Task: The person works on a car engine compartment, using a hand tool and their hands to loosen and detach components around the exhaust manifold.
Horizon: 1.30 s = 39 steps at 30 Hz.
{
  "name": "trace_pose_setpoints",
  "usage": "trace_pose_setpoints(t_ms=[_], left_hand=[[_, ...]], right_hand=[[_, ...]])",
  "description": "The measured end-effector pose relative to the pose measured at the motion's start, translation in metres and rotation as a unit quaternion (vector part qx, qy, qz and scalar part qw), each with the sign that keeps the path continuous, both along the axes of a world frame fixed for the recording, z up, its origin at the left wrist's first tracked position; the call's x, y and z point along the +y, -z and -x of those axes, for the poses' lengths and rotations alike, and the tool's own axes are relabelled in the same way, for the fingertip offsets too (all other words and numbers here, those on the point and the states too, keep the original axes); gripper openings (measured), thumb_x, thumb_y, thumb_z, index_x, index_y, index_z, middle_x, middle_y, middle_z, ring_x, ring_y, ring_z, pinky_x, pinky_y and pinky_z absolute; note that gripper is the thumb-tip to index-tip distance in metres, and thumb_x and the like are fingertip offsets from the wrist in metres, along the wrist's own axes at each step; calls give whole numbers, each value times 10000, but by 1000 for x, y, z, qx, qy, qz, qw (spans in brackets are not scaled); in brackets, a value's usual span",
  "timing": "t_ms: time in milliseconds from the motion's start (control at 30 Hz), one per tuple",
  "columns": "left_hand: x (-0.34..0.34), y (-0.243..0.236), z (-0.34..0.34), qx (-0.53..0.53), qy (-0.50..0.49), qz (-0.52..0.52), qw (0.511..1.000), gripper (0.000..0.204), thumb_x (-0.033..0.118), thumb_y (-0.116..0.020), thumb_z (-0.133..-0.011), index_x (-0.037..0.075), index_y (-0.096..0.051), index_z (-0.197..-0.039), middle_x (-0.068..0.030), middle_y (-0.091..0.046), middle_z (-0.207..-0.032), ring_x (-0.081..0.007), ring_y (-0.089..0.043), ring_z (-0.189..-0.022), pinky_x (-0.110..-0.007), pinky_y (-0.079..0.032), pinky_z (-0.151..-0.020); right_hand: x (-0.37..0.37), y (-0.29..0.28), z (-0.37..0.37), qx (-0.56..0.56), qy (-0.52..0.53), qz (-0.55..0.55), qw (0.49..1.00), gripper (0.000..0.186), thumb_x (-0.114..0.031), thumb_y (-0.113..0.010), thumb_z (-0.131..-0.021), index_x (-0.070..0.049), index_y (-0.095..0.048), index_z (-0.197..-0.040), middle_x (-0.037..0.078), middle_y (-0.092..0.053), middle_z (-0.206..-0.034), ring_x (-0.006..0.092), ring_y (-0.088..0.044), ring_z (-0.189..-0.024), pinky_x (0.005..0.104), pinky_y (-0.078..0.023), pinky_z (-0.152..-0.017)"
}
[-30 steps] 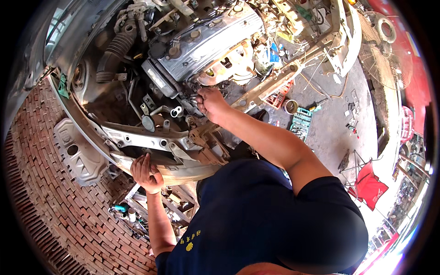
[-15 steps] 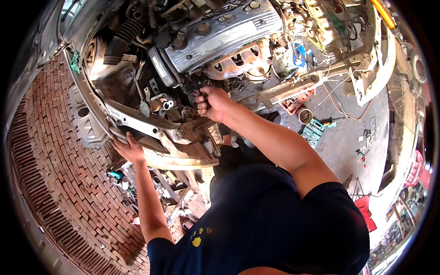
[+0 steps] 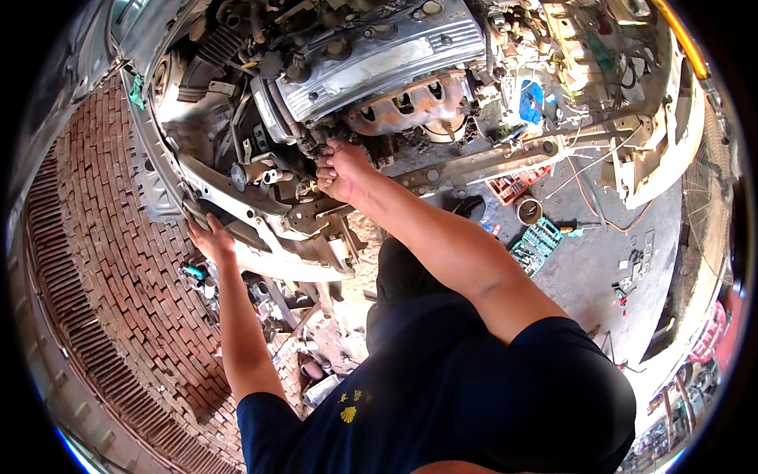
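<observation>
My right hand (image 3: 341, 169) is at the near-left end of the engine, below the ribbed silver valve cover (image 3: 379, 59) and left of the rusty exhaust manifold (image 3: 407, 101). Its fingers are curled on a small dark part that I cannot make out. My left hand (image 3: 212, 238) rests with stretched fingers against the car's front body panel (image 3: 266, 237), near its curved left end. A black corrugated intake hose (image 3: 219, 49) lies in the upper left of the engine bay.
A long metal crossmember (image 3: 493, 158) spans the bay's front. Beyond it on the floor lie an orange tool case (image 3: 505, 188), a teal socket set (image 3: 535, 246), a round can (image 3: 529, 210) and cables. Brick paving (image 3: 110, 261) is at left; assorted clutter (image 3: 316, 387) lies below.
My view has shifted, with much of the engine now further right in it. My left hand has moved leftward along the panel. My right hand stays at the same engine area, fingers still curled.
</observation>
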State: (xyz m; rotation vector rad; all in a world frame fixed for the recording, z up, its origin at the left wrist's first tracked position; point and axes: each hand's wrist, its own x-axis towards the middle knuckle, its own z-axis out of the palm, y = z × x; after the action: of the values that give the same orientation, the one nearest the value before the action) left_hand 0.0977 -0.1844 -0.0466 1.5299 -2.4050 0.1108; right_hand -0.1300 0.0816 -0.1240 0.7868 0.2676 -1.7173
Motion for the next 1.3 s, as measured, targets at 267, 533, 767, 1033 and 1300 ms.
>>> trace_pose_setpoints(t_ms=[267,533,767,1033,1300], left_hand=[[-4,2,-5,3,-8,-5,1000,652,430,-551,-1022,107,-405,-1569,-230,-432,-1571,-419,-397,-1452,-513,-361,-1187],[-12,7,-10,15,61,24,998,761,513,-538,-982,71,-371,-1579,-308,-380,-1573,-454,-363,-1460,-535,-304,-1207],[-7,4,-13,65,102,36,992,762,480,-591,-957,39,-406,-1549,-315,-364,-1576,-481,-378,-1431,-564,-286,-1185],[-6,-3,-21,135,149,18,980,703,411,-656,-942,26,-468,-1500,-334,-395,-1545,-487,-397,-1422,-558,-306,-1168],[6,-17,-21,278,280,43,918,566,280,-613,-987,-41,-510,-1442,-293,-455,-1497,-431,-445,-1387,-519,-323,-1163]], right_hand=[[8,14,4,-37,-26,61,997,362,-334,-459,-1079,-197,-398,-749,-59,-296,-552,108,-251,-430,301,-218,-463],[-3,-17,5,38,-70,-77,994,313,-364,-446,-1080,-170,-477,-836,-50,-389,-576,115,-315,-469,291,-275,-484],[-5,-30,20,-8,-56,-141,988,282,-310,-446,-1055,-120,-546,-872,-61,-396,-582,105,-332,-495,280,-285,-513],[39,-87,-3,73,-43,-62,995,237,-236,-510,-1051,-72,-621,-920,-3,-606,-731,114,-558,-607,279,-450,-563],[225,-18,-137,694,-369,-413,461,320,-306,-639,-973,6,-649,-1044,251,-674,-931,405,-656,-854,505,-483,-708]])
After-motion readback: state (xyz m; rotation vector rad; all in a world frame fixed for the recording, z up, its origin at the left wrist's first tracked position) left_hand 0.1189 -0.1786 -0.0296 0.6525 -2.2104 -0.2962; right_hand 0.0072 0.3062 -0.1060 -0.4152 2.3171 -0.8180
